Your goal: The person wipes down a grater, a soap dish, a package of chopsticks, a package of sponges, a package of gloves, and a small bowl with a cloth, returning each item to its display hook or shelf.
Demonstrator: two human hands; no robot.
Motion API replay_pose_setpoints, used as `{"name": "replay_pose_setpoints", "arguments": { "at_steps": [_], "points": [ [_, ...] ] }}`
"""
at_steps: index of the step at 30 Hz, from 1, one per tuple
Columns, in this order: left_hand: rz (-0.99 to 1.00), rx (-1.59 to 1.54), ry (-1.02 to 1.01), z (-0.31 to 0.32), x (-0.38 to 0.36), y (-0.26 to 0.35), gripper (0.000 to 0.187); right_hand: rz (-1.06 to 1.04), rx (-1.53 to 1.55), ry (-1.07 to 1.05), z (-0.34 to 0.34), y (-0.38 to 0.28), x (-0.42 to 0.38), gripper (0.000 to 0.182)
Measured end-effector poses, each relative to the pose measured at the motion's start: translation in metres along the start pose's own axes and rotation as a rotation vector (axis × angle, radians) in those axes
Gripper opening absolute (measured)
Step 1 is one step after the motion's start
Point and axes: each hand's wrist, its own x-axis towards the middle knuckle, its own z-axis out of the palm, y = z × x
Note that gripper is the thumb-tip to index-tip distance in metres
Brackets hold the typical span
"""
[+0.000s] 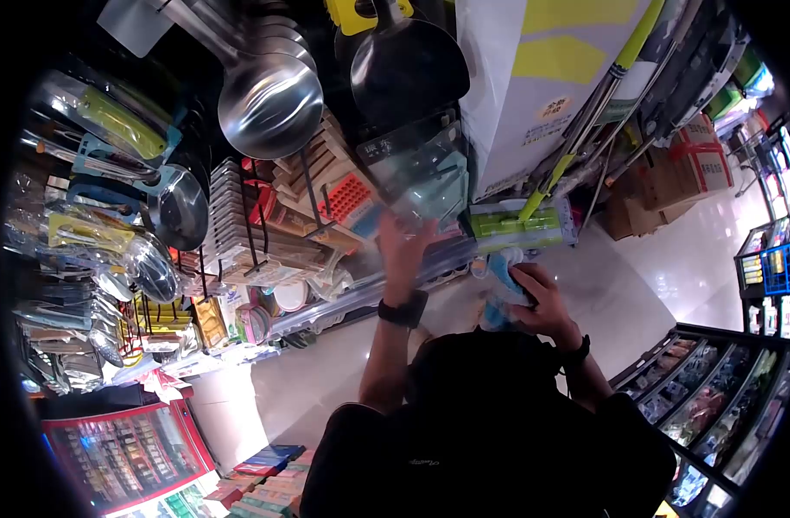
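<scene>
My left hand (403, 246), a dark band on its wrist, reaches over the shelf edge and is smeared by motion. Just beyond its fingers stands a clear plastic package (434, 190) with a pale blue-green part. A red perforated piece (347, 198) lies to the left of that hand, beside flat wooden pieces (313, 164) on hooks. Lower and to the right, my right hand (543, 302) is closed around a light-blue item in clear plastic (504, 281), held in front of my body; its exact kind does not show.
Steel ladles (269, 108) and a dark wok-shaped pan (410, 69) hang above. Mop poles (585, 121) lean beside a large white box (524, 95). Cardboard boxes (654, 190) stand on the floor to the right, and a divided display bin (714, 388) is at lower right.
</scene>
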Motion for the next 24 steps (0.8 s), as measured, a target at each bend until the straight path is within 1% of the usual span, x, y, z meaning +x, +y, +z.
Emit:
{"name": "replay_pose_setpoints", "arguments": {
  "at_steps": [1, 3, 5, 6, 9, 11, 12, 14, 17, 19, 21, 23, 24],
  "points": [
    [0.025, 0.003, -0.006, 0.002, 0.0, 0.004, 0.053, -0.006, -0.001, -0.002, -0.002, 0.003, 0.001, 0.06],
    [-0.001, 0.039, 0.027, 0.007, 0.001, -0.001, 0.053, -0.026, -0.004, -0.012, -0.008, 0.008, 0.003, 0.06],
    [0.066, 0.124, 0.032, 0.009, 0.004, -0.01, 0.053, -0.05, -0.009, -0.029, -0.013, 0.013, 0.006, 0.061],
    [0.145, 0.193, 0.019, 0.009, 0.006, -0.017, 0.051, -0.05, 0.009, -0.043, -0.016, 0.014, 0.008, 0.061],
    [0.301, 0.366, 0.054, 0.012, 0.01, -0.03, 0.043, -0.059, 0.049, -0.081, -0.022, 0.017, 0.013, 0.063],
    [0.258, 0.315, 0.07, 0.013, 0.005, -0.034, 0.041, -0.08, 0.058, -0.103, -0.025, 0.02, 0.015, 0.064],
    [0.182, 0.21, 0.062, 0.013, 0.0, -0.026, 0.042, -0.084, 0.056, -0.103, -0.026, 0.021, 0.016, 0.064],
    [0.1, 0.065, 0.034, 0.012, -0.013, -0.014, 0.044, -0.089, 0.049, -0.099, -0.028, 0.023, 0.016, 0.064],
    [0.062, -0.011, -0.054, 0.006, -0.029, 0.003, 0.046, -0.105, 0.069, -0.062, -0.032, 0.022, 0.015, 0.064],
    [0.001, 0.04, -0.146, -0.001, -0.038, 0.011, 0.051, -0.095, 0.059, -0.015, -0.033, 0.022, 0.014, 0.062],
    [-0.05, 0.175, -0.234, -0.009, -0.042, 0.009, 0.056, -0.097, 0.044, 0.032, -0.032, 0.021, 0.013, 0.061],
    [-0.035, 0.323, -0.281, -0.012, -0.047, 0.005, 0.062, -0.115, 0.022, 0.078, -0.034, 0.016, 0.018, 0.06],
    [0.006, 0.383, -0.283, -0.011, -0.051, 0.005, 0.064, -0.179, -0.012, 0.114, -0.036, 0.012, 0.022, 0.06]
  ]
}}
